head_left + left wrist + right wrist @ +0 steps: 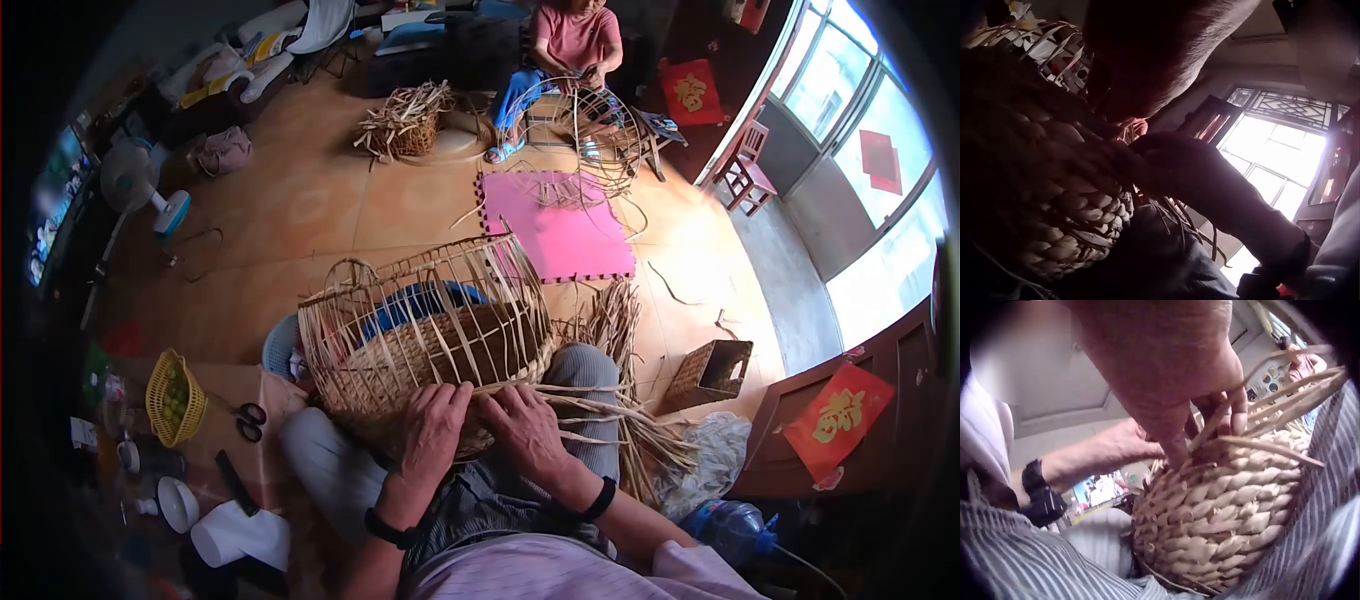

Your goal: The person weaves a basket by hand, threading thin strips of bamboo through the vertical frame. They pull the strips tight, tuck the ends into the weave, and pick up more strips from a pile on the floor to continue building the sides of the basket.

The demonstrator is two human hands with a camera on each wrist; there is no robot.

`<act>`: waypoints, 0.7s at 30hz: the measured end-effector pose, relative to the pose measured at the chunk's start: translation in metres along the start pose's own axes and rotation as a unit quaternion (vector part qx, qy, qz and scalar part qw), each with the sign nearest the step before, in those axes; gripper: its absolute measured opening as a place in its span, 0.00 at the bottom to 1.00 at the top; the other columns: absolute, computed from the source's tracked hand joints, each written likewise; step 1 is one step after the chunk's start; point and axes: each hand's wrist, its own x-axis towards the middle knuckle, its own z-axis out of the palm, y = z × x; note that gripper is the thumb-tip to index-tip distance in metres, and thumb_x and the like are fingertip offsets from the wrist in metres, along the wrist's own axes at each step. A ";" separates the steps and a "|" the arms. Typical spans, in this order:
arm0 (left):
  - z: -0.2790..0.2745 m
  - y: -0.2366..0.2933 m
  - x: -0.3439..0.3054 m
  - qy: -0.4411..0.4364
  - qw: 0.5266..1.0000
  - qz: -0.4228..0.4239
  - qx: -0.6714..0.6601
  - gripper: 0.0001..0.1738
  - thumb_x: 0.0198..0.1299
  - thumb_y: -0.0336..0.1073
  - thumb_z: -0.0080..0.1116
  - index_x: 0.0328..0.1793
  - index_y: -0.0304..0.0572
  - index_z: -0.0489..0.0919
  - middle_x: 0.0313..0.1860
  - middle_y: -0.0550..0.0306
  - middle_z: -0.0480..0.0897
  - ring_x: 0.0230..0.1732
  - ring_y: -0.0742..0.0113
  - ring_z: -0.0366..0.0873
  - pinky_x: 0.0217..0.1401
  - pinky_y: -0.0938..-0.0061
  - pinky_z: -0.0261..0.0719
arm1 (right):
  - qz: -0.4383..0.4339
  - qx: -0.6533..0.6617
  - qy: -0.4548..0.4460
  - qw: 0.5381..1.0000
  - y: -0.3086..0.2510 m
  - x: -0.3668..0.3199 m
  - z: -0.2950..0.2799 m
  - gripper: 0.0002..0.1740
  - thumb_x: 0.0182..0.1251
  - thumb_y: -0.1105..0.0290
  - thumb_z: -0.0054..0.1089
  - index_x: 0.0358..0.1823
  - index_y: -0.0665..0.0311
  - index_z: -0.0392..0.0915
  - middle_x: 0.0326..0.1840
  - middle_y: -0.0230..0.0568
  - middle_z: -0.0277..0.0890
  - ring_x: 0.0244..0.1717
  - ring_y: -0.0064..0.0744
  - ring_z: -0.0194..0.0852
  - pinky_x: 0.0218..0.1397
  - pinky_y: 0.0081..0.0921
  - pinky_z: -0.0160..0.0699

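Found part-woven basket (400, 365) in the lap, twelve o'clock from the waist. Noted left hand (432, 432) at its six, curled closed over the edge, and right hand (525, 435) at five, pinched closed on a strip (1213, 425); observed scissors (248, 421) at eight, loose strips (655, 437) at four.

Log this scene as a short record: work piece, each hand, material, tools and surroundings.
Work piece: large basket, partly woven, with open ribs beyond the dense weave
Left hand: fingers curled at the weave's near edge
Right hand: pinches a strand at the weave
Material: loose strips trailing beside the right hand
Tools: scissors, lying apart from both hands
Left side: yellow basket holding green round items
Beyond: pink mat; another person handling an open-ribbed frame
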 end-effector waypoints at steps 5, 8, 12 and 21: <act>0.007 -0.009 0.010 -0.036 0.995 -0.038 -0.089 0.10 0.69 0.27 0.60 0.54 0.39 0.83 0.41 0.41 0.85 0.46 0.40 0.86 0.45 0.52 0.83 | 0.019 0.000 -0.024 1.000 0.004 -0.003 0.000 0.23 0.69 0.70 0.57 0.65 0.60 0.71 0.57 0.47 0.75 0.57 0.52 0.81 0.55 0.46 0.79; 0.024 -0.018 0.005 -0.026 0.981 -0.082 -0.174 0.08 0.70 0.26 0.62 0.53 0.37 0.82 0.42 0.41 0.85 0.46 0.36 0.86 0.46 0.50 0.83 | 0.010 0.009 0.023 1.000 0.010 -0.006 0.001 0.15 0.70 0.69 0.60 0.55 0.62 0.71 0.43 0.48 0.82 0.44 0.53 0.87 0.40 0.49 0.80; 0.007 -0.018 0.015 -0.054 0.977 -0.086 -0.187 0.10 0.66 0.26 0.68 0.52 0.36 0.83 0.42 0.40 0.87 0.46 0.37 0.87 0.48 0.51 0.83 | 0.012 0.099 0.001 0.995 0.002 -0.022 0.009 0.10 0.68 0.73 0.62 0.47 0.63 0.71 0.30 0.51 0.81 0.32 0.60 0.85 0.31 0.51 0.79; 0.007 -0.020 0.019 -0.060 0.971 -0.106 -0.207 0.08 0.63 0.26 0.71 0.48 0.35 0.87 0.37 0.38 0.87 0.43 0.40 0.88 0.47 0.54 0.83 | 0.025 0.178 -0.050 0.982 -0.011 -0.036 0.005 0.08 0.74 0.71 0.65 0.48 0.62 0.75 0.26 0.54 0.79 0.31 0.64 0.82 0.32 0.52 0.79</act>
